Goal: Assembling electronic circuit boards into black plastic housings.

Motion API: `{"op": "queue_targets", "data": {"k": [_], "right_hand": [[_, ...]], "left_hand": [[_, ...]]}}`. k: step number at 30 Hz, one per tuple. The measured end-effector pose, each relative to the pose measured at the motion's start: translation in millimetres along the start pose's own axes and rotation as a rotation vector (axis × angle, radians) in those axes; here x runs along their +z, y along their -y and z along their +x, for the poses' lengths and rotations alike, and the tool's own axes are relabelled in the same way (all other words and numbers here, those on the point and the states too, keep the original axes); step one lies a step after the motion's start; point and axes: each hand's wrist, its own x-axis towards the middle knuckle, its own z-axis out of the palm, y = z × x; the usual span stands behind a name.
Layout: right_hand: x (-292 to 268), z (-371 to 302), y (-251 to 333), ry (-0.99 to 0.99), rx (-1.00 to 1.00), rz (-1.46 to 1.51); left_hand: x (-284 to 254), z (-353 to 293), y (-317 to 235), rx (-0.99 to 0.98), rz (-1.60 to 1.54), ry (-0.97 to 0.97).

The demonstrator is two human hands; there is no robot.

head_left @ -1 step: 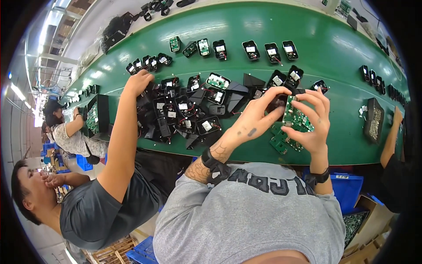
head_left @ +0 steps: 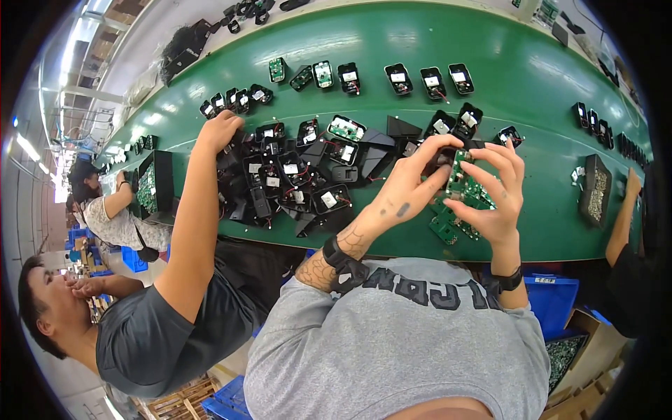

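Observation:
My left hand point(head_left: 411, 183) is closed on a black plastic housing point(head_left: 441, 162), which its fingers largely cover. In my right hand point(head_left: 502, 192), a green circuit board point(head_left: 456, 176) is pinched by its edges between thumb and fingers, close against that housing. Whether the two parts touch is hard to make out. Under and beside the right hand lie several loose green circuit boards point(head_left: 448, 227) on the table. Left of my hands spreads a pile of black housings point(head_left: 294, 168), many with white parts and red wires inside.
The green table point(head_left: 392, 241) carries a row of housings point(head_left: 399, 78) farther back. A co-worker's arm point(head_left: 199, 203) reaches to the pile from the left. A black bin of small parts point(head_left: 596, 192) stands at right, near another person's hand point(head_left: 633, 183). Blue crates point(head_left: 549, 304) sit below the edge.
My right hand and the circuit board have shifted very slightly to the left. The left hand keeps its hold on the housing.

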Motion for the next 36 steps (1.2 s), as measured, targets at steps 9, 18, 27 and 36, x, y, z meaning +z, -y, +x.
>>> {"op": "queue_targets", "data": {"k": [9, 18, 27, 36], "right_hand": [[4.4, 1.7, -6.0, 0.035, -0.004, -0.079], [-18.9, 8.0, -6.7, 0.195, 0.028, 0.009], [-13.3, 16.1, 1.6, 0.232, 0.103, 0.099], [8.3, 0.0, -0.1, 0.082, 0.701, 0.989]], "left_hand": [[10.3, -0.9, 3.7, -0.116, -0.676, 0.036], [20.2, -1.4, 3.5, -0.132, -0.556, 0.117], [20.4, -13.1, 5.1, -0.118, -0.607, 0.087], [21.9, -11.9, -4.7, -0.061, -0.496, 0.085]]}}
